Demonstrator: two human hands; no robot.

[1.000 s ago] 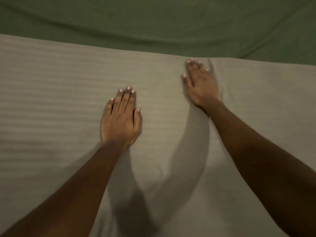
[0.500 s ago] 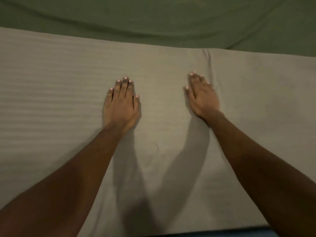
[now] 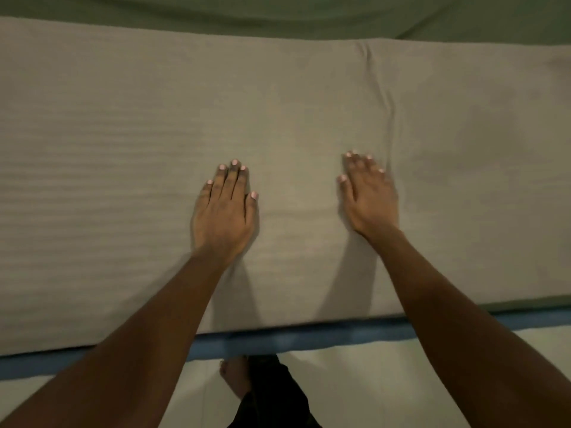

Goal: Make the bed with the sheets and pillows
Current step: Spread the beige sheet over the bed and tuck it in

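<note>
A beige striped sheet (image 3: 123,149) lies folded in a wide band across the bed, over a green fitted sheet (image 3: 278,13) that shows along the far side. My left hand (image 3: 224,211) lies flat on the beige sheet, fingers straight and together. A little to the right, my right hand (image 3: 369,196) also presses flat on it, just left of a long crease (image 3: 391,109) running away from me. No pillows are in view.
The near edge of the bed shows a blue mattress border (image 3: 309,338) under the sheet. Below it is a pale tiled floor (image 3: 355,381), where my bare foot (image 3: 234,378) and a dark trouser leg (image 3: 272,396) stand close to the bed.
Both hands have slid toward me over the beige sheet, the right one away from the far fold. The view tipped down, bringing the bed's near edge, floor and foot into sight.
</note>
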